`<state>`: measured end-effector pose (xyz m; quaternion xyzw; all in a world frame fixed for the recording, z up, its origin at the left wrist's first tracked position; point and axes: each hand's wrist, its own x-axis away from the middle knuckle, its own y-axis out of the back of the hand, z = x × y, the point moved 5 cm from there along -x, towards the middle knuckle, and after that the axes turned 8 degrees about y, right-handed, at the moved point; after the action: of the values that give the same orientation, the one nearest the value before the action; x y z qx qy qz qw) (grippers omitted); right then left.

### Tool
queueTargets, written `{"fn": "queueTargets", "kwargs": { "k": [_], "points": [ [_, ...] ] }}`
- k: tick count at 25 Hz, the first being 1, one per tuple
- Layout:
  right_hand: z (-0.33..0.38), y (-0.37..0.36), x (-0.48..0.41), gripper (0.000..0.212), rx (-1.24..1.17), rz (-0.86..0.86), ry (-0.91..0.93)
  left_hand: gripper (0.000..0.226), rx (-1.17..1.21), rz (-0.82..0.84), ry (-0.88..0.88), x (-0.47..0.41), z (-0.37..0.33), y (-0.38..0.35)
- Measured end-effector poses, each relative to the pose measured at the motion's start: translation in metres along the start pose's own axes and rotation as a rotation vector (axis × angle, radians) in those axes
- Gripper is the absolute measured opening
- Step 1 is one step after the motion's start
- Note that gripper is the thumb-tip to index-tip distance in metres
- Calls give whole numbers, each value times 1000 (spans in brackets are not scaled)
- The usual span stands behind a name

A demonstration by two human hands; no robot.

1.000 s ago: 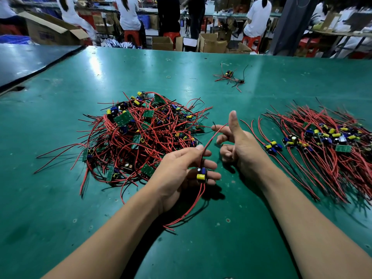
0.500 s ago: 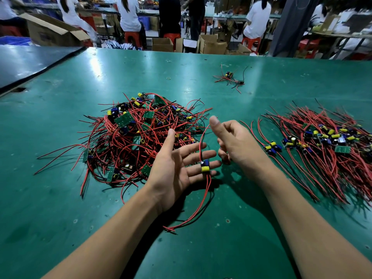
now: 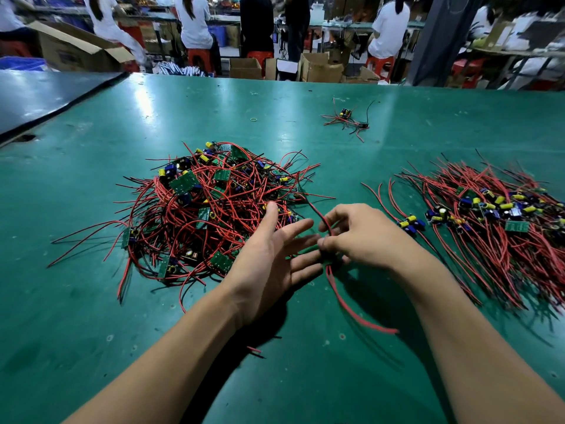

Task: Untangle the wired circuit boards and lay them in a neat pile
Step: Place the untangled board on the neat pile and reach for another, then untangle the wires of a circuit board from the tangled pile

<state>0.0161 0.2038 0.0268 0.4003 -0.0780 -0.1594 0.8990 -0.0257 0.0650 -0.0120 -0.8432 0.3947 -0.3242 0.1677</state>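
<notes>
A tangled heap of small green circuit boards with red and black wires (image 3: 214,209) lies left of centre on the green table (image 3: 91,332). At the right lies a combed-out pile of boards (image 3: 495,218), wires trailing toward me. My left hand (image 3: 272,258) is spread flat, palm up, fingers straight. My right hand (image 3: 363,237) curls over the left fingertips and pinches one wired board (image 3: 328,261). The board itself is mostly hidden; its red wires (image 3: 351,310) hang down toward me and another strand rises toward the heap.
A small separate cluster of boards and wires (image 3: 347,120) lies farther back, with a rubber band (image 3: 253,119) to its left. A dark table (image 3: 46,96) adjoins at the left. Behind the far edge are cardboard boxes (image 3: 318,68) and seated people.
My right hand moved in over the left fingertips and took hold of the wired board. My left hand went from curled round the board to spread flat.
</notes>
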Motion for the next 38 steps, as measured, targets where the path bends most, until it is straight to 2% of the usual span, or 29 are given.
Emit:
{"fn": "queueTargets", "kwargs": {
  "k": [2, 5, 7, 8, 10, 12, 13, 15, 17, 19, 22, 26, 29, 32, 35, 38],
  "points": [
    [-19, 15, -3, 20, 99, -78, -103, 57, -64, -54, -15, 2, 3, -1],
    [-47, 49, 3, 38, 343, -320, -234, 36, -48, -95, -56, 7, 3, -1],
    [-48, 60, 7, 44, 431, -464, -220, 28, -68, -94, -83, 9, 2, -2],
    [-44, 58, 5, 42, 392, -485, -157, 26, -87, -93, -95, 10, 1, -3],
    [-27, 40, -2, 29, 251, -401, -3, 23, -131, -102, -126, 11, 0, -4],
    [-17, 12, -5, 19, 265, -255, 53, 21, -190, -104, -177, 14, -2, -5],
    [-16, 2, -6, 20, 304, -227, 44, 20, -248, -111, -216, 16, -3, -6],
    [-24, 0, -5, 25, 345, -269, -31, 20, -514, -188, -365, 21, -7, -4],
    [-34, 11, -4, 26, 350, -330, -111, 19, -924, -359, -600, 27, -14, -3],
    [-44, 23, -1, 24, 374, -358, -186, 18, -1138, -464, -729, 30, -16, -3],
    [-53, 36, 3, 25, 417, -370, -269, 18, -1152, -568, -716, 28, -18, 5],
    [-50, 32, 5, 33, 533, -341, -271, 30, -1241, -577, -654, 25, -16, 6],
    [-27, 13, 2, 34, 552, -372, -121, 34, -1335, -585, -628, 23, -15, 3],
    [-7, -20, -5, 41, 371, -280, 103, 21, -1360, -575, -630, 23, -16, 3],
    [-6, -36, -12, 54, 221, -161, 205, 11, -1276, -548, -727, 27, -18, 3],
    [-10, -33, -15, 56, 175, -88, 279, 8, -1156, -535, -797, 32, -21, 1]
  ]
}}
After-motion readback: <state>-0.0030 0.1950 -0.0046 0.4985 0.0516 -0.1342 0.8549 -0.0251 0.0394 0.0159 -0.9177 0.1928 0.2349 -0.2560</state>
